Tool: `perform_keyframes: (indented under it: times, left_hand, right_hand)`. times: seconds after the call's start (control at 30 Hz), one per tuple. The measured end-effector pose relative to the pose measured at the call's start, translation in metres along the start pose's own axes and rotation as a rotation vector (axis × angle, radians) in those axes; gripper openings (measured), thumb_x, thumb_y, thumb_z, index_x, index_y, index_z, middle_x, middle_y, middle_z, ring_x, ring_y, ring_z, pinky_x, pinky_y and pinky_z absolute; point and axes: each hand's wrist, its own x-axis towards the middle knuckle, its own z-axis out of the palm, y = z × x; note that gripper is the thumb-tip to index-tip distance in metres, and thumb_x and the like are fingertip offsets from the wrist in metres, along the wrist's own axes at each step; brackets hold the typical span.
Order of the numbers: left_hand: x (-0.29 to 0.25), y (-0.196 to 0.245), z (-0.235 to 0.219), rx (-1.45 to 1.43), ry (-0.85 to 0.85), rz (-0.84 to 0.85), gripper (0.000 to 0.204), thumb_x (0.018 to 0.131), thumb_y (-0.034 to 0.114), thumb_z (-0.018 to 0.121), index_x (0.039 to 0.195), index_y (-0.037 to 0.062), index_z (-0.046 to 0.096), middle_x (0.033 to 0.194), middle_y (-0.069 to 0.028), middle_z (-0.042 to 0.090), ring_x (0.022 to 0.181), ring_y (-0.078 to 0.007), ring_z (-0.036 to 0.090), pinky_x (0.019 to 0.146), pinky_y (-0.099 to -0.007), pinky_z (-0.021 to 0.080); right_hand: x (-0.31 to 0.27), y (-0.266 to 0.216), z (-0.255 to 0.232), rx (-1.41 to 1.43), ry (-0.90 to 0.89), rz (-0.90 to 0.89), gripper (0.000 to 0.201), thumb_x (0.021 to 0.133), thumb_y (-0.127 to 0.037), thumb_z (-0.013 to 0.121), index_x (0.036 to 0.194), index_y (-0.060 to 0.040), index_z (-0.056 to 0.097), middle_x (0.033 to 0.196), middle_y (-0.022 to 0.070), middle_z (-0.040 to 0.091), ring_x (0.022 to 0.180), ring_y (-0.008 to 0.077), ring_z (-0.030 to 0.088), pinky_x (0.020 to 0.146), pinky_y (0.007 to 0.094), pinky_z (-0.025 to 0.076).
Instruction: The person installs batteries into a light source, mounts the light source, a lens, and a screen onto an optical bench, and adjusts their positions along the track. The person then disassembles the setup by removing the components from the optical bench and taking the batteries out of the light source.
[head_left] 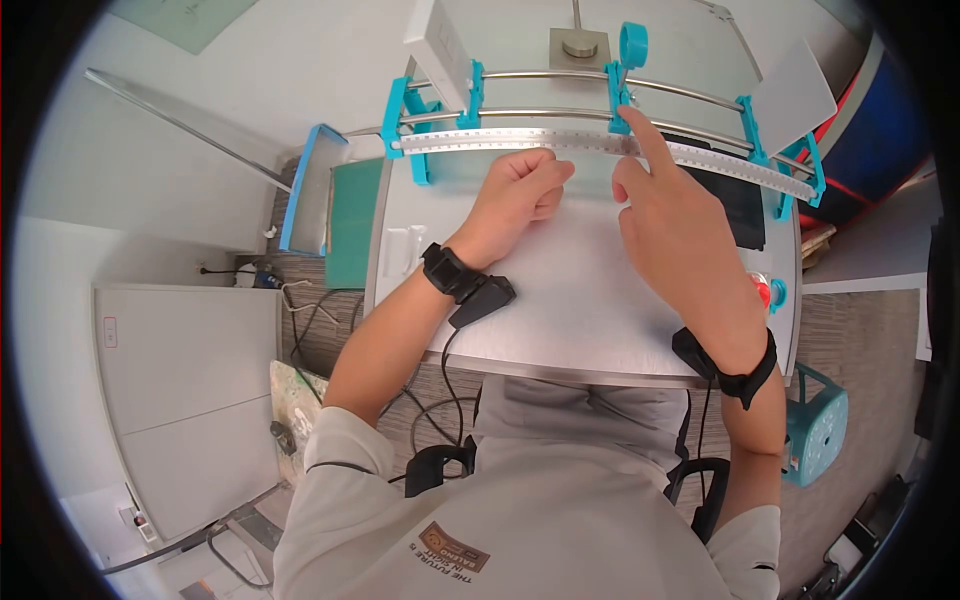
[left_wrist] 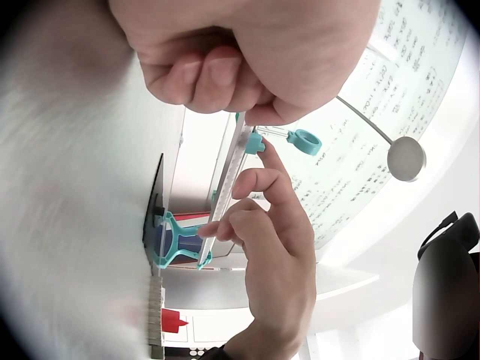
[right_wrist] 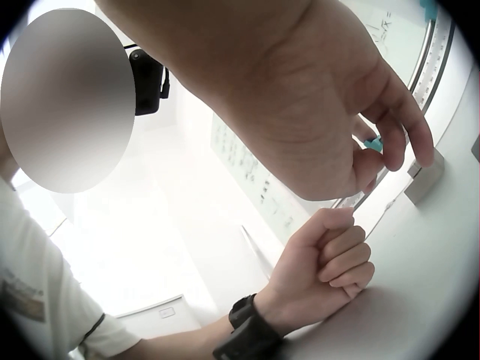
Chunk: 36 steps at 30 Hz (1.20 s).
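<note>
A rail frame with metal rods and a white ruler (head_left: 510, 138) spans the back of the table. My right hand (head_left: 690, 235) has its index finger extended to the teal slider (head_left: 618, 95) below a teal ring (head_left: 634, 46); its other fingers bend loosely. In the left wrist view, that fingertip touches the slider (left_wrist: 255, 143). My left hand (head_left: 510, 205) is curled into a fist in front of the ruler, holding nothing. The right wrist view shows the left fist (right_wrist: 322, 270) low over the tabletop. A white upright block (head_left: 437, 50) and a white panel (head_left: 795, 100) stand on the frame.
A metal base (head_left: 580, 48) with a thin rod stands behind the frame. A dark sheet (head_left: 735, 200) lies under its right part. Beside my right wrist are a red item (head_left: 763, 290) and a teal ring piece (head_left: 778, 295). A teal stool (head_left: 818, 430) stands right of the table (head_left: 560, 310).
</note>
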Motion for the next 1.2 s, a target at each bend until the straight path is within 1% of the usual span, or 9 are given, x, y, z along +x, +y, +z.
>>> perform_keyframes:
  times: [0.27, 0.33, 0.37, 0.47, 0.53, 0.87, 0.93, 0.97, 1.2]
  left_hand:
    - [0.0, 0.0, -0.001, 0.003, -0.01, 0.007, 0.039, 0.103, 0.013, 0.06, 0.071, 0.0155, 0.038, 0.066, 0.0088, 0.034, 0.057, -0.004, 0.027, 0.051, -0.0247, 0.02]
    - [0.0, 0.001, -0.001, -0.004, -0.013, 0.004, 0.039, 0.104, 0.013, 0.06, 0.071, 0.0155, 0.039, 0.066, 0.0089, 0.034, 0.057, -0.0038, 0.027, 0.051, -0.0245, 0.02]
    - [0.0, 0.001, -0.001, -0.011, -0.016, -0.001, 0.038, 0.104, 0.013, 0.059, 0.071, 0.0154, 0.039, 0.066, 0.0089, 0.034, 0.057, -0.0036, 0.027, 0.051, -0.0244, 0.02]
    - [0.0, 0.0, -0.001, -0.017, -0.013, -0.001, 0.037, 0.104, 0.013, 0.059, 0.072, 0.0152, 0.04, 0.066, 0.0088, 0.035, 0.057, -0.0034, 0.027, 0.051, -0.024, 0.02]
    - [0.0, 0.0, -0.001, -0.023, -0.014, -0.002, 0.036, 0.104, 0.012, 0.058, 0.072, 0.015, 0.041, 0.067, 0.0087, 0.035, 0.057, -0.0034, 0.028, 0.051, -0.0239, 0.021]
    - [-0.001, -0.001, -0.002, -0.02, -0.032, 0.006, 0.031, 0.104, 0.011, 0.054, 0.075, 0.0134, 0.043, 0.069, 0.0083, 0.036, 0.059, -0.0031, 0.028, 0.052, -0.0229, 0.022]
    - [0.0, -0.002, -0.004, -0.034, -0.041, 0.012, 0.031, 0.103, 0.014, 0.056, 0.075, 0.0131, 0.046, 0.069, 0.0081, 0.039, 0.059, -0.0027, 0.029, 0.052, -0.0228, 0.022]
    - [0.0, -0.003, -0.005, -0.048, -0.051, 0.018, 0.031, 0.103, 0.016, 0.058, 0.074, 0.0129, 0.048, 0.068, 0.008, 0.042, 0.059, -0.0022, 0.031, 0.052, -0.0227, 0.023]
    - [-0.001, -0.002, -0.004, -0.039, -0.035, 0.012, 0.027, 0.103, 0.015, 0.055, 0.076, 0.011, 0.051, 0.07, 0.0072, 0.044, 0.061, -0.0024, 0.031, 0.053, -0.0224, 0.024]
  right_hand:
    - [0.007, -0.007, 0.006, 0.023, 0.009, -0.039, 0.017, 0.077, 0.007, 0.062, 0.087, -0.0018, 0.052, 0.152, 0.0179, 0.047, 0.091, 0.0343, 0.069, 0.077, 0.0433, 0.056]
    - [0.009, -0.008, 0.005, -0.012, -0.031, -0.078, 0.019, 0.077, 0.004, 0.062, 0.095, 0.0038, 0.058, 0.15, 0.0219, 0.049, 0.101, 0.0353, 0.07, 0.077, 0.0402, 0.06]
    - [0.01, -0.009, 0.005, -0.013, -0.03, -0.078, 0.019, 0.077, 0.004, 0.062, 0.095, 0.0038, 0.058, 0.15, 0.0219, 0.049, 0.101, 0.0353, 0.07, 0.077, 0.0402, 0.06]
    - [0.012, -0.012, 0.007, 0.0, -0.065, -0.071, 0.019, 0.077, 0.004, 0.062, 0.096, 0.0035, 0.059, 0.149, 0.0214, 0.049, 0.094, 0.0338, 0.071, 0.075, 0.0393, 0.06]
    - [0.012, -0.013, 0.012, 0.045, -0.035, -0.044, 0.016, 0.075, 0.006, 0.064, 0.085, -0.0017, 0.054, 0.152, 0.0168, 0.047, 0.091, 0.0323, 0.069, 0.076, 0.0409, 0.056]
    - [0.015, -0.015, 0.015, 0.06, -0.057, -0.063, 0.015, 0.076, 0.005, 0.064, 0.086, -0.0013, 0.055, 0.152, 0.0173, 0.047, 0.09, 0.0312, 0.069, 0.077, 0.0393, 0.056]
    - [0.016, -0.014, 0.017, 0.036, 0.0, -0.134, 0.021, 0.075, 0.004, 0.063, 0.095, 0.0035, 0.059, 0.148, 0.0219, 0.05, 0.083, 0.031, 0.07, 0.069, 0.0386, 0.059]
    - [0.016, -0.014, 0.017, 0.036, 0.0, -0.133, 0.021, 0.075, 0.004, 0.063, 0.095, 0.0035, 0.059, 0.148, 0.0219, 0.05, 0.083, 0.031, 0.07, 0.069, 0.0386, 0.059]
    - [0.019, -0.017, 0.02, 0.031, 0.014, -0.139, 0.018, 0.073, 0.004, 0.064, 0.091, 0.0037, 0.06, 0.147, 0.0229, 0.051, 0.083, 0.0319, 0.07, 0.068, 0.0395, 0.059]
